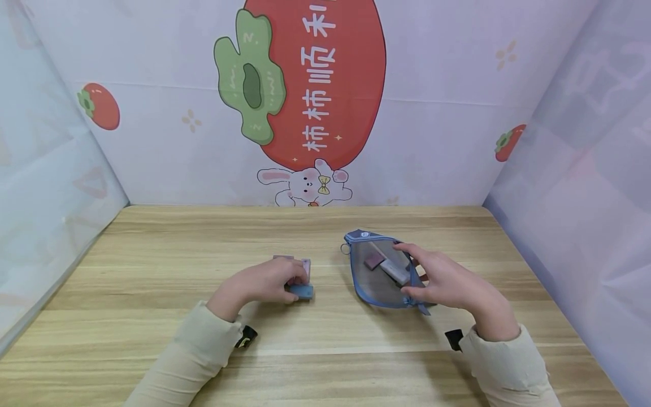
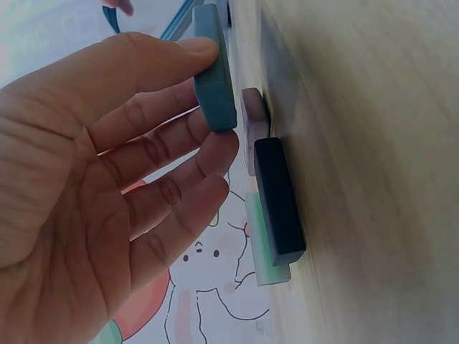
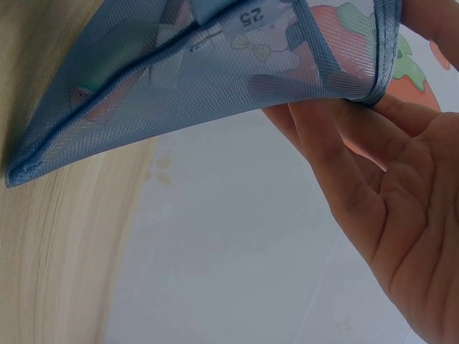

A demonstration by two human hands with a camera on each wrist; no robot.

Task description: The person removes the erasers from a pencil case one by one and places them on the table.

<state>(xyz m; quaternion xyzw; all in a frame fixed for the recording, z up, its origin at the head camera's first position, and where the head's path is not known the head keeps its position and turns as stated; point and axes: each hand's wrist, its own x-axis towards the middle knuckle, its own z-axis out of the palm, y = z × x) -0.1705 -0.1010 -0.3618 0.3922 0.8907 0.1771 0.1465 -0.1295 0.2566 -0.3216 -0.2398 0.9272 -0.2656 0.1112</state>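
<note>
My left hand (image 1: 269, 281) pinches a small blue rectangular block (image 1: 302, 291) between thumb and fingers, just over the table. In the left wrist view, a dark block (image 2: 278, 204), a pale green block (image 2: 259, 240) and a pinkish block (image 2: 252, 129) lie close beyond the fingertips. My right hand (image 1: 447, 280) grips the open edge of a blue mesh zipper pouch (image 1: 373, 291), fingers at its back and thumb near the zipper end. Through the mesh show a dark reddish block (image 1: 374, 260) and a light grey block (image 1: 394, 272).
The wooden table (image 1: 325, 367) meets a printed backdrop (image 1: 432, 152) at its far edge, with pale sheets at both sides. A ring (image 1: 345, 249) hangs from the pouch's far left corner. Black wrist straps (image 1: 246, 337) show by the cuffs.
</note>
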